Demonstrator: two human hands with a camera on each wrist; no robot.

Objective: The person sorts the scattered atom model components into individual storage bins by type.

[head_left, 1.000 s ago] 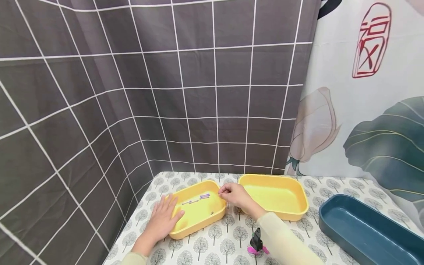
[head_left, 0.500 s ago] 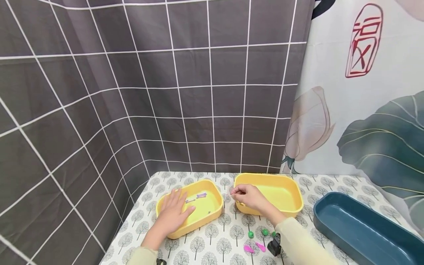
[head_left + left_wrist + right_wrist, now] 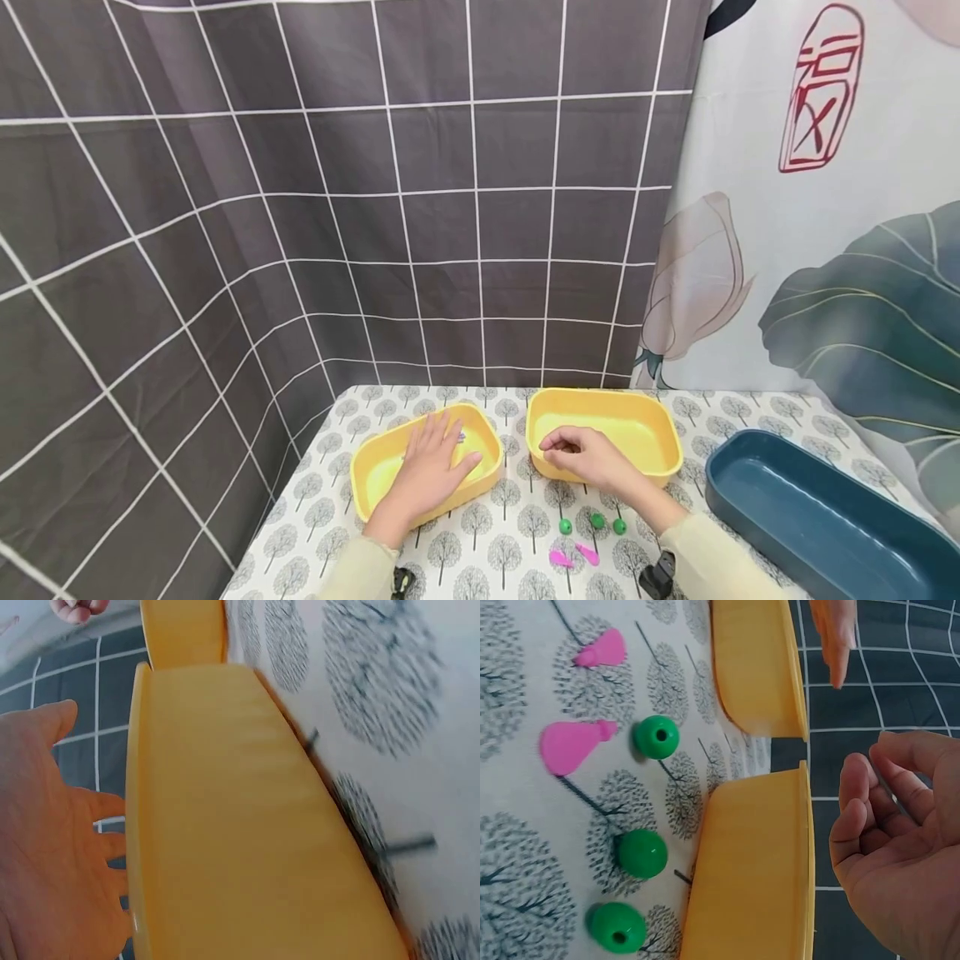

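Note:
My left hand (image 3: pixel 433 463) is held with spread fingers over the left yellow tray (image 3: pixel 375 477), hiding much of its inside. A bit of purple (image 3: pixel 461 437) shows past the fingers. In the left wrist view that hand (image 3: pixel 64 832) lies along the tray's rim (image 3: pixel 136 825), fingers extended. My right hand (image 3: pixel 588 457) is above the left part of the right yellow tray (image 3: pixel 648 433). Its fingers (image 3: pixel 855 776) are curled in with the thumb close by, and no held thing shows between them.
Green beads (image 3: pixel 597 521) and two pink pieces (image 3: pixel 587 554) lie on the tree-print cloth (image 3: pixel 472 575) in front of the right yellow tray. A long dark blue tray (image 3: pixel 825 525) stands at the right. A grey grid curtain (image 3: pixel 450 292) hangs behind the table.
My right hand has moved right, from the left yellow tray's edge to over the right one. My left hand has slid right across the left tray, covering the purple sticks.

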